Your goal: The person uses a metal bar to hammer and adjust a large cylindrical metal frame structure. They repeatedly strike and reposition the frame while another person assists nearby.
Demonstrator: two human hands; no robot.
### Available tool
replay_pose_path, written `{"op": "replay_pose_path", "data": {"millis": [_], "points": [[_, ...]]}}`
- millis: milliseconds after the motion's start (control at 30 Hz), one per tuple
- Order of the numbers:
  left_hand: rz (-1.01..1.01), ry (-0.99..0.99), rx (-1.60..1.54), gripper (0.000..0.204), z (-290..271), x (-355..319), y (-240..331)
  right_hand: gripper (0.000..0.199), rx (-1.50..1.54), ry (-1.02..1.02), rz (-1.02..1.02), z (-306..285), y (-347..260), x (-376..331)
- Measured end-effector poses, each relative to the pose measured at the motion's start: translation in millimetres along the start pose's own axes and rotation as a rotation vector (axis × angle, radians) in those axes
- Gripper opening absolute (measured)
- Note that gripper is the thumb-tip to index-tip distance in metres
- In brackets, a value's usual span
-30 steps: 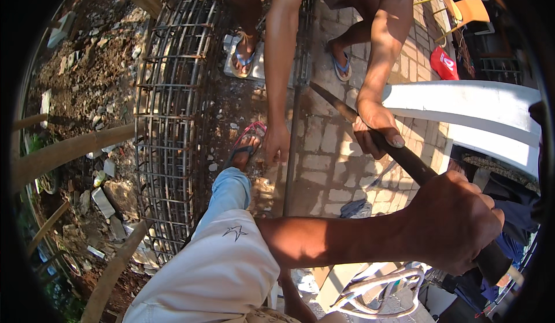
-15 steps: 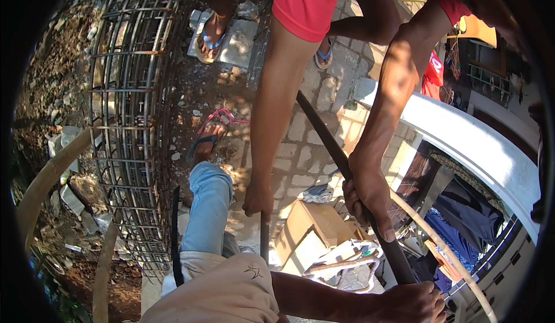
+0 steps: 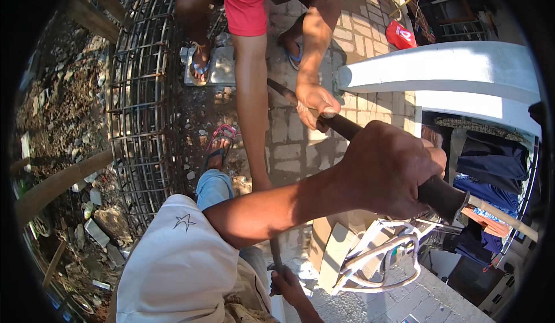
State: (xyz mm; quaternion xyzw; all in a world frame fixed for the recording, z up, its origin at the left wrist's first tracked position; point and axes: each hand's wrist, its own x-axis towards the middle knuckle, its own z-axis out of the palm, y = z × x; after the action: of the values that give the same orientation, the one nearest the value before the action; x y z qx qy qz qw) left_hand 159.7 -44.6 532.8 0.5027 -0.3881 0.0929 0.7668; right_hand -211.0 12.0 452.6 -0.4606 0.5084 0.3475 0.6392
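My left hand [image 3: 393, 170] is closed around a dark metal pipe [image 3: 442, 199], close to its open end; my left forearm stretches across the view from the left. Low in the view my right hand [image 3: 284, 285] grips a thin dark bar [image 3: 276, 252]. Facing me is a person in a red shirt [image 3: 245, 5]. One of that person's hands [image 3: 317, 106] holds the pipe farther along. The other arm reaches down toward the thin bar, its hand hidden behind my forearm.
A long cage of tied steel bars [image 3: 139, 100] runs along the left, beside rubble [image 3: 69, 121] and bamboo poles [image 3: 66, 187]. A cardboard box [image 3: 324, 236] and white looped tubing [image 3: 376, 265] lie below the pipe. At right stand a white wall [image 3: 445, 69] and hanging dark clothes [image 3: 491, 155].
My left hand has moved up and away from me with the pipe end, turning the pipe flatter. The other person's pipe hand has shifted left. My right hand has come into view.
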Motion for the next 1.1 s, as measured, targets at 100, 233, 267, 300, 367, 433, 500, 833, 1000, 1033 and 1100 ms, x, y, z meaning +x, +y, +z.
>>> {"op": "replay_pose_path", "data": {"millis": [100, 233, 267, 300, 367, 433, 500, 833, 1000, 1033, 1100], "points": [[0.023, -0.039, 0.053, 0.020, 3.2, -19.5, 4.2, 0.093, 0.174, -0.123, -0.406, -9.6, 40.6, 16.2], [-0.105, -0.171, -0.084, 0.028, -4.2, -18.6, 25.4, 0.098, 0.380, -0.021, -0.781, 18.9, 71.0, 33.7], [-0.118, -0.216, -0.139, 0.032, -5.6, -20.6, 32.9, 0.086, 0.390, 0.179, -0.967, 23.2, 72.2, 40.8], [-0.106, -0.231, -0.126, 0.038, -3.5, -20.6, 36.8, 0.074, 0.289, 0.316, -1.103, 23.5, 73.4, 44.1], [-0.074, -0.268, -0.117, 0.045, -2.7, -22.8, 47.8, 0.050, 0.162, 0.239, -1.495, 20.2, 69.3, 51.8], [-0.081, -0.337, -0.135, 0.042, -3.5, -25.5, 52.9, 0.031, -0.046, 0.060, -1.706, 13.9, 57.6, 55.3], [-0.089, -0.401, -0.160, 0.040, -8.4, -25.3, 48.7, 0.031, -0.216, -0.116, -1.754, 10.9, 39.1, 54.1], [-0.229, -0.710, -0.313, 0.029, -8.3, 34.9, 33.2, 0.019, -0.046, 0.093, -2.030, 49.6, -118.0, -8.5], [-0.101, -0.579, -0.197, 0.045, -7.5, 52.5, 21.4, 0.015, 0.245, 0.240, -2.010, 96.6, -262.1, -56.4], [-0.182, -0.787, -0.205, 0.049, -29.7, 69.7, 18.6, 0.015, 0.320, 0.277, -1.970, 113.6, -294.2, -62.2], [-0.401, -1.137, -0.300, 0.059, -62.1, 104.6, 9.4, 0.017, 0.170, 0.267, -1.951, 116.8, -342.5, -66.5]]}}
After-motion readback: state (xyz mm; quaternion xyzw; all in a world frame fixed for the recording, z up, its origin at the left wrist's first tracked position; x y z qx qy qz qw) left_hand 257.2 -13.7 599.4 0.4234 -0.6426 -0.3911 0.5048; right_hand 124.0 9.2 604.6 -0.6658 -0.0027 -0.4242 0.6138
